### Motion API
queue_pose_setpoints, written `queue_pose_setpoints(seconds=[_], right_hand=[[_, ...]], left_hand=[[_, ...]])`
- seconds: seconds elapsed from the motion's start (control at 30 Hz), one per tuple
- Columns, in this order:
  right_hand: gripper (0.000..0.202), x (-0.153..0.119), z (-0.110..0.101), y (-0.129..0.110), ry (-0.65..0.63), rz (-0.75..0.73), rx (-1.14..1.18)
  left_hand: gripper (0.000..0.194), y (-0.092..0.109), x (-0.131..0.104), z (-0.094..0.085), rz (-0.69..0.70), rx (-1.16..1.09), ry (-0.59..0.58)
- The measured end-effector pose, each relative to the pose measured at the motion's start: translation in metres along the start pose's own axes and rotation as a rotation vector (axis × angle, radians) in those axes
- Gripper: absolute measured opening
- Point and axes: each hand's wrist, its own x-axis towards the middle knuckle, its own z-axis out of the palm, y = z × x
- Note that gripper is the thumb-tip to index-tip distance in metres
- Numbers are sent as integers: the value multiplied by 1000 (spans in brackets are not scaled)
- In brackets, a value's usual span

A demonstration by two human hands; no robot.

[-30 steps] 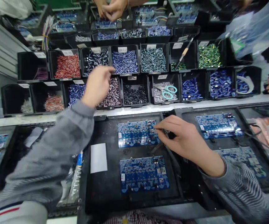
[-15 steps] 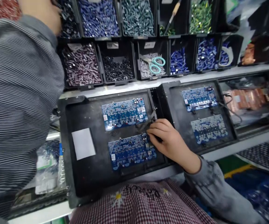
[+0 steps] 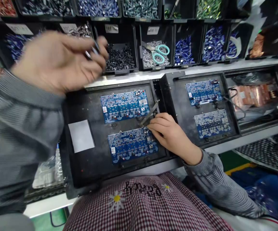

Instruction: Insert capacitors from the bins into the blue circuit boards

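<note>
My left hand, blurred, is raised over the parts bins at the left, its fingers curled round small dark, shiny parts. With its fingertips pressed together, my right hand touches the upper right corner of the lower blue circuit board; what it pinches is hidden. Above that board lies a second blue board, with a grey strip near its lower right corner. Both boards lie in a black tray, and a white paper pad lies at the tray's left.
Rows of black bins with small components stand along the back, one holding teal-handled scissors. At the right, another black tray holds two boards. Copper-coloured parts lie beyond it. A cable crosses its right edge.
My left hand has come down from the upper left bins, now with small parts showing in its fingers. My right hand stays at the lower board's corner. The view has shifted slightly.
</note>
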Motion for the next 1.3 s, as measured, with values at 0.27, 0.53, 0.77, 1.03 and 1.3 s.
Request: queue_pose_setpoints(seconds=[0.27,0.53,0.77,1.03,1.3], right_hand=[[17,1,0,-4,61,25,-12],[9,-5,-4,-37,246,47,91],[18,-10,4,-43,230,115,123],[15,-15,-6,-26,200,149,21],[16,-16,-1,-10,112,99,-131]], left_hand=[[14,-70,-67,104,-488,-463,-349],[11,-83,-78,119,-495,-542,-341],[12,-80,-82,125,-500,-630,-277],[21,-82,-89,123,-546,-615,-263],[15,-89,-94,118,-503,-448,-338]])
